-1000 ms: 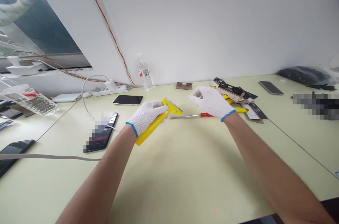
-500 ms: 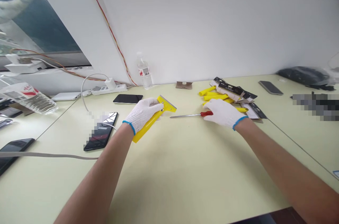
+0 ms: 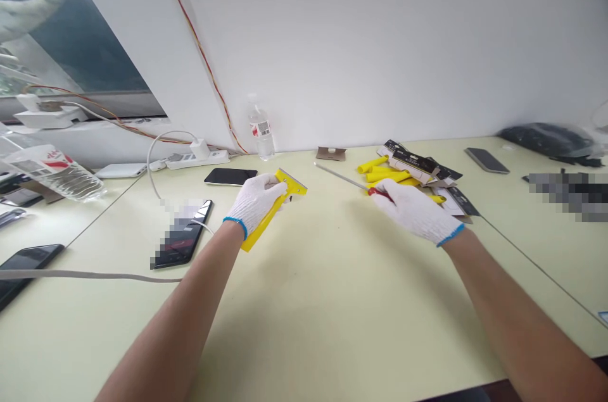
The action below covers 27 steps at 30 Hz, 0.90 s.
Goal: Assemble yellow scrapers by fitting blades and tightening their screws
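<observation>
My left hand (image 3: 254, 204), in a white knit glove with a blue cuff, grips a yellow plastic scraper (image 3: 262, 229) by its handle. The scraper's metal-edged head (image 3: 291, 182) points away from me. My right hand (image 3: 415, 212), gloved the same way, holds a red-handled screwdriver (image 3: 342, 178), mostly covering the handle. Its long steel shaft points toward the far left. Beyond that hand lie several yellow tool handles (image 3: 386, 171) among black-and-white packaging cards (image 3: 408, 163).
A black phone (image 3: 230, 176) lies near the wall, and another phone (image 3: 183, 240) sits left of my left arm with a white cable. Behind them stand a power strip (image 3: 197, 160) and a water bottle (image 3: 260, 130). A dark plastic bag (image 3: 546, 139) lies far right.
My right hand has lifted the screwdriver off the table and swung its shaft toward the far left. My left hand keeps the scraper and has shifted only slightly.
</observation>
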Available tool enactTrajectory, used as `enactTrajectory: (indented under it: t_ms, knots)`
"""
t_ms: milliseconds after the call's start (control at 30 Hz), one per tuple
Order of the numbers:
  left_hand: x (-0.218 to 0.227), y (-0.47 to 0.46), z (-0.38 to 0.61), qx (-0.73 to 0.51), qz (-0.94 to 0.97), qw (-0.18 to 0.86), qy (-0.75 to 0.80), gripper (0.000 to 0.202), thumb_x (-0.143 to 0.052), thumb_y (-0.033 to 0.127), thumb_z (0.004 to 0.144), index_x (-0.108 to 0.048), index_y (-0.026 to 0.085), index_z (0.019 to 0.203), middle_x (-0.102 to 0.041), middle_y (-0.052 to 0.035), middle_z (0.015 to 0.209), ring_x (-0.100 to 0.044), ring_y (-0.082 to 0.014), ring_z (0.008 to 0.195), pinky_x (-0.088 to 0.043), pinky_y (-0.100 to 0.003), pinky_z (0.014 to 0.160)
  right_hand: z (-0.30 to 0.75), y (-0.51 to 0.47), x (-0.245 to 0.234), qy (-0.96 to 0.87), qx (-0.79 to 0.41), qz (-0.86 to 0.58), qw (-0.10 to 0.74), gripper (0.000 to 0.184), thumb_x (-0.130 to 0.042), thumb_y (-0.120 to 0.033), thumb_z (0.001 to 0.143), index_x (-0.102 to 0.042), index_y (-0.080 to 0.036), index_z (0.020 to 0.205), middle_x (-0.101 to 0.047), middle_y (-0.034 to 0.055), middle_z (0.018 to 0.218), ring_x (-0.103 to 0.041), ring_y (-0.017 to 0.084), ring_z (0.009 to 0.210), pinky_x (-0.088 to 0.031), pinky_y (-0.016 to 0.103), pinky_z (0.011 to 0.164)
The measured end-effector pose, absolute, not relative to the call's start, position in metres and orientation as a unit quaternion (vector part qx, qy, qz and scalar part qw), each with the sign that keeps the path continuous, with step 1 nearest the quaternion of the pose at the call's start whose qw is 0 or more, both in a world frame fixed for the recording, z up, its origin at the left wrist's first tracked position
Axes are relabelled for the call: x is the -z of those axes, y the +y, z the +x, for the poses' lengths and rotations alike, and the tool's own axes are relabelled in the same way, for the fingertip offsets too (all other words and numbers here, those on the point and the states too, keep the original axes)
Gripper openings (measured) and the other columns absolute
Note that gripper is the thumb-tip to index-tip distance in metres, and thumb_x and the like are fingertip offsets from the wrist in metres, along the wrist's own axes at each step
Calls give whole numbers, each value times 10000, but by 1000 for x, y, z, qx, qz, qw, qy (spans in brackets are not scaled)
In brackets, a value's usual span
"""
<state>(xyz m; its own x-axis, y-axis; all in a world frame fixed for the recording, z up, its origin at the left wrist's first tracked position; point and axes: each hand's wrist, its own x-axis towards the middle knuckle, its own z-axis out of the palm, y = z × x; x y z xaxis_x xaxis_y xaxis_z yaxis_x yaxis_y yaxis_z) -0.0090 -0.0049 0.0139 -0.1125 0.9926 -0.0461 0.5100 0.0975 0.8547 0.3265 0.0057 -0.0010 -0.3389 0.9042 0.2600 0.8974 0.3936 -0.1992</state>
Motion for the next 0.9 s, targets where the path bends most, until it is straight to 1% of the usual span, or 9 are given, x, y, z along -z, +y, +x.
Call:
enactTrajectory:
  t_ms: [67, 100, 233, 367, 533, 633, 733, 833, 900]
  knots:
    - [-11, -3, -7, -357, 568, 331, 664, 247, -638, 396, 857, -708, 177, 948, -766, -22, 827, -674, -152, 670, -463, -221, 516, 316, 1, 9, -809, -40, -549, 208, 382, -427, -470, 1065, -649, -197, 916, -680, 80, 788, -603, 190, 670, -400, 302, 620]
    - [-10, -2, -6, -356, 568, 321, 669, 250, -641, 401, 856, -708, 177, 945, -771, -23, 837, -684, -156, 690, -472, -223, 531, 311, -2, 14, -808, -53, -543, 222, 396, -420, -489, 1064, -660, -213, 913, -682, 85, 780, -615, 193, 674, -408, 310, 618]
    - [-8, 1, -2, -353, 569, 304, 677, 247, -631, 373, 852, -707, 167, 966, -782, -34, 870, -715, -167, 749, -501, -230, 582, 296, -10, 33, -814, -95, -509, 262, 400, -471, -554, 1026, -681, -295, 803, -648, 88, 662, -630, 181, 619, -374, 330, 563]
    - [-9, 0, 2, -348, 564, 299, 687, 257, -618, 375, 862, -711, 176, 994, -783, -35, 896, -721, -172, 772, -512, -243, 599, 295, -11, 39, -811, -119, -487, 301, 421, -482, -590, 1018, -699, -324, 774, -621, 86, 600, -634, 173, 581, -329, 328, 513]
    - [-7, 0, 3, -353, 561, 284, 693, 240, -628, 378, 859, -718, 191, 980, -778, -14, 894, -700, -157, 710, -491, -247, 574, 296, -11, 41, -817, -120, -477, 302, 428, -492, -609, 1019, -705, -316, 791, -651, 71, 632, -633, 151, 567, -342, 317, 503]
    - [-3, 2, 3, -359, 566, 281, 687, 229, -626, 377, 862, -712, 190, 963, -781, -15, 888, -716, -163, 747, -507, -248, 614, 294, -11, 44, -824, -112, -471, 294, 439, -470, -618, 1029, -708, -315, 818, -677, 69, 679, -645, 155, 581, -369, 311, 505]
    - [0, 4, 3, -361, 569, 280, 684, 253, -627, 390, 863, -716, 189, 988, -789, -31, 910, -730, -181, 799, -526, -258, 646, 295, -11, 48, -830, -103, -466, 287, 484, -409, -613, 1052, -710, -308, 827, -695, 75, 715, -662, 164, 607, -386, 303, 505]
    - [1, 4, 4, -362, 569, 288, 680, 279, -631, 397, 856, -722, 184, 1013, -793, -51, 953, -736, -198, 829, -543, -266, 655, 295, -10, 49, -834, -98, -466, 280, 520, -368, -617, 1060, -701, -298, 821, -697, 78, 726, -660, 160, 607, -381, 293, 501]
    - [1, 4, 4, -364, 568, 294, 677, 279, -632, 387, 851, -726, 181, 1014, -795, -58, 966, -739, -200, 847, -551, -264, 667, 295, -11, 47, -834, -96, -471, 271, 514, -373, -623, 1055, -685, -293, 817, -689, 74, 713, -650, 159, 597, -379, 289, 503]
